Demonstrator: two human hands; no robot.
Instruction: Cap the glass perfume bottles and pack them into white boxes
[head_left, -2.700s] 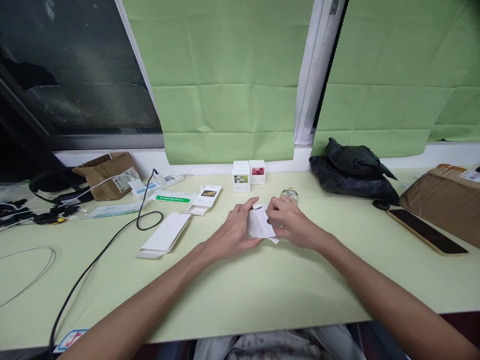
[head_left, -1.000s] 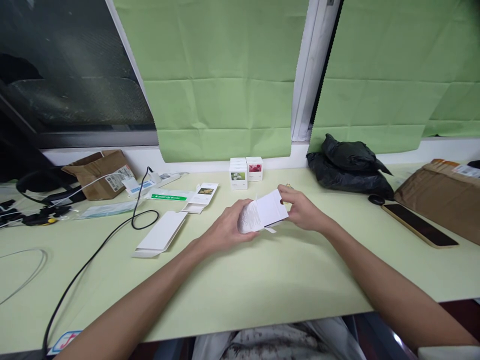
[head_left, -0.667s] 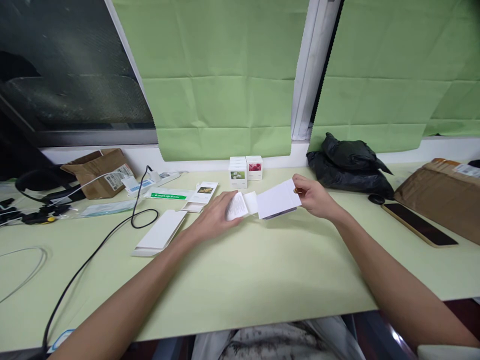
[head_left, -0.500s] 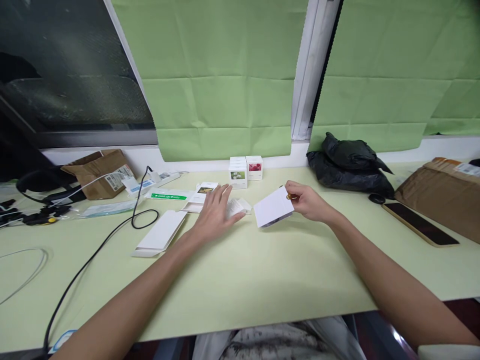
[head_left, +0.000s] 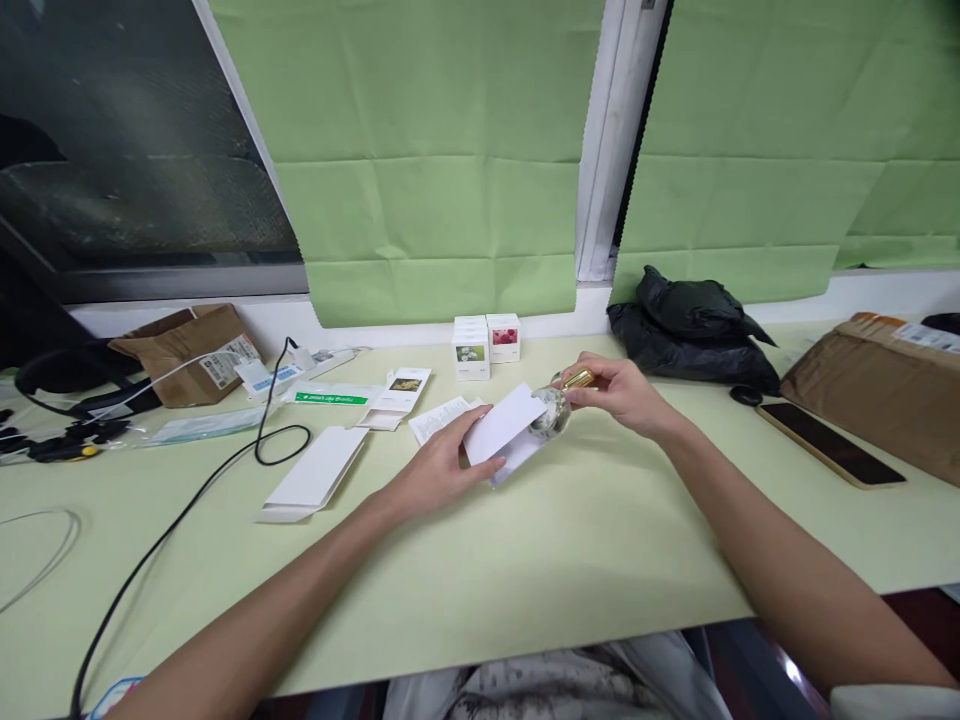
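Glass bottle (head_left: 553, 411) in right hand (head_left: 615, 392) grip, touching left-held white carton (head_left: 501, 432)

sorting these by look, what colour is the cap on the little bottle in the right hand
Gold, on the cap of the clear bottle; head view.

Both forearms are bare from the bottom edge of the view up to the wrists, with no sleeves, watch or bracelet showing on them. The left hand (head_left: 442, 470) and the right hand (head_left: 619, 392) wear no gloves and no rings that can be made out. Below the near edge of the pale green table (head_left: 525, 580), a strip of light grey, dark-mottled clothing shows at the person's lap, with a darker patch to its right.
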